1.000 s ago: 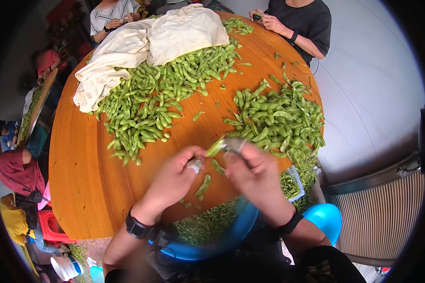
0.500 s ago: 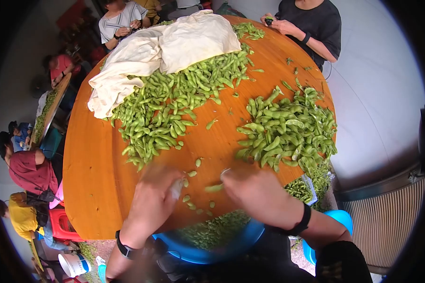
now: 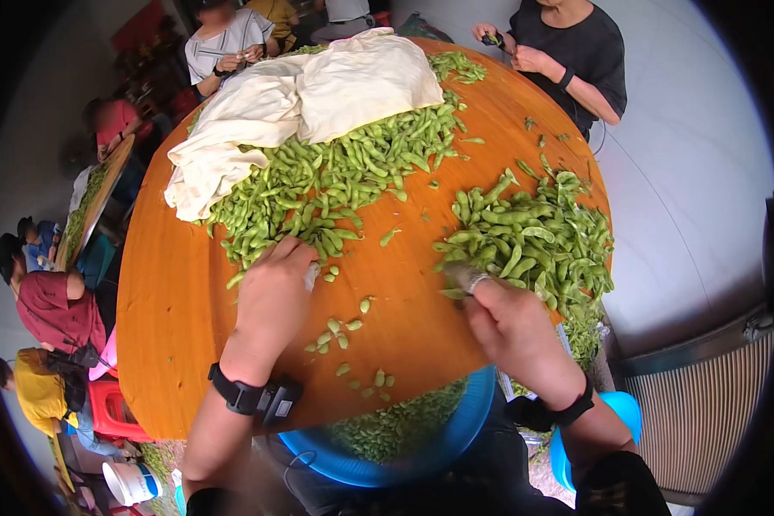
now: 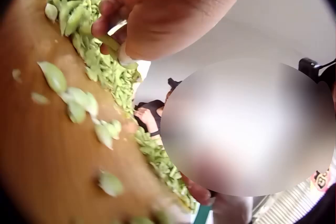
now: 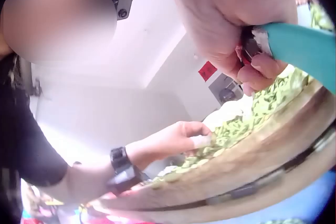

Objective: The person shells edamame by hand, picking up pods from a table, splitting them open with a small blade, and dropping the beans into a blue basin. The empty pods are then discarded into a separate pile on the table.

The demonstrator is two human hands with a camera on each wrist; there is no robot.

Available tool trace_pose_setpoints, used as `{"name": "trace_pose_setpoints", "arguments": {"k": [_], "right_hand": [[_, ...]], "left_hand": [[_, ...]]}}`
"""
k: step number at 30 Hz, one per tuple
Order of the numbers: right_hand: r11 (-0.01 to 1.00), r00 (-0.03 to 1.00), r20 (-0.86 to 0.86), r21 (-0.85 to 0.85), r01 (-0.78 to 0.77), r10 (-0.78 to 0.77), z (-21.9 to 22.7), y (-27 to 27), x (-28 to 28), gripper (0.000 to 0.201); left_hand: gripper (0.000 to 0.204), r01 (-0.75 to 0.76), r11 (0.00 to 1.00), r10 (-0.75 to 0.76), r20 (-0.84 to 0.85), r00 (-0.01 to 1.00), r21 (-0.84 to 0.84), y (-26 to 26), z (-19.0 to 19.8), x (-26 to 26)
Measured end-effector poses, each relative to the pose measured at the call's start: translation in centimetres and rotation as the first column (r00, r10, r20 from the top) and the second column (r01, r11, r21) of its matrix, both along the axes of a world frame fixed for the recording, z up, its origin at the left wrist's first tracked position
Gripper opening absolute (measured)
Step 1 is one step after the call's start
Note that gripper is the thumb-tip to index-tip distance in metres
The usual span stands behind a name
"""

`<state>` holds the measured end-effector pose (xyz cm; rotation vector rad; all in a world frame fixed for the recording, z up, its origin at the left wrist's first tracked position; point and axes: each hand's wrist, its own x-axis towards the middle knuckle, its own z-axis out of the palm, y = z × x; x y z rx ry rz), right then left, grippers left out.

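My left hand [image 3: 273, 292] is at the near edge of the green soybean pods [image 3: 353, 146]. White wrapping covers its thumb. In the left wrist view, its fingertips pinch a yellowish-green soybean pod [image 4: 109, 42]. My right hand [image 3: 520, 331] is beside the right-hand heap of flatter pods [image 3: 533, 241]. Its fingers curl round a small tool [image 5: 251, 45] with dark and silvery parts; I cannot tell its kind. A teal curved piece [image 5: 302, 50] shows beside those fingers in the right wrist view. Loose shelled beans [image 3: 334, 327] lie on the table between my hands.
A cream cloth [image 3: 370, 86] covers the back of the pod pile on the round wooden table [image 3: 172, 344]. Below its front edge, a blue basin [image 3: 487, 413] contains shelled beans. Another blue basin [image 3: 623, 417] is at the right. Other people sit around the table and at the left.
Both hands were close together with a pod between them. My left hand has moved forward to the pile, my right hand rightward to the heap. More loose beans now show on the table.
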<state>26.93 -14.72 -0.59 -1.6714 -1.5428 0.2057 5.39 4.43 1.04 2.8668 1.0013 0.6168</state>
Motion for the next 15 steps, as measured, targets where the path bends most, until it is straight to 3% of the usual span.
{"name": "trace_pose_setpoints", "arguments": {"k": [1,3,4,5,6,7,8,12,15], "right_hand": [[1.000,1.000,-0.002,-0.002,0.009,-0.009,-0.2,0.4,-0.5,0.024],[0.986,0.948,-0.274,0.081,-0.145,0.162,-0.7,1.5,-1.7,0.022],[0.988,0.950,-0.275,0.079,-0.131,0.148,-0.3,1.7,-2.2,0.022],[0.978,0.834,-0.540,-0.089,-0.191,0.114,0.4,2.0,-2.6,0.020],[0.929,0.656,-0.754,-0.227,-0.294,0.024,0.8,2.2,-2.9,0.019],[0.930,0.656,-0.754,-0.229,-0.289,0.018,0.7,2.5,-3.2,0.019],[0.928,0.623,-0.781,-0.207,-0.309,0.033,0.4,2.9,-3.4,0.016],[0.914,0.546,-0.836,-0.177,-0.364,0.056,-0.5,3.2,-3.8,0.015],[0.920,0.580,-0.812,-0.174,-0.350,0.067,-1.2,3.0,-3.6,0.015]], "left_hand": [[0.018,0.009,1.000,-0.009,-0.002,1.000,-0.002,-0.9,0.5,0.2],[0.012,-0.065,0.965,0.103,0.141,0.985,-0.255,-2.8,1.3,0.8],[0.019,0.024,0.951,0.049,0.227,0.973,-0.310,-2.8,0.4,0.5],[0.019,0.036,0.950,0.038,0.227,0.973,-0.311,-3.2,-0.1,0.6],[0.025,0.124,0.875,0.037,0.322,0.946,-0.467,-3.8,-0.5,0.8],[0.031,0.221,0.771,0.058,0.411,0.910,-0.598,-4.3,-0.8,1.0],[0.040,0.206,0.736,0.044,0.349,0.936,-0.645,-4.7,-0.5,1.1],[0.045,0.297,0.821,-0.137,0.338,0.931,-0.487,-5.0,-2.0,1.3],[0.047,0.338,0.868,-0.242,0.285,0.927,-0.364,-5.5,-1.8,1.5]]}}
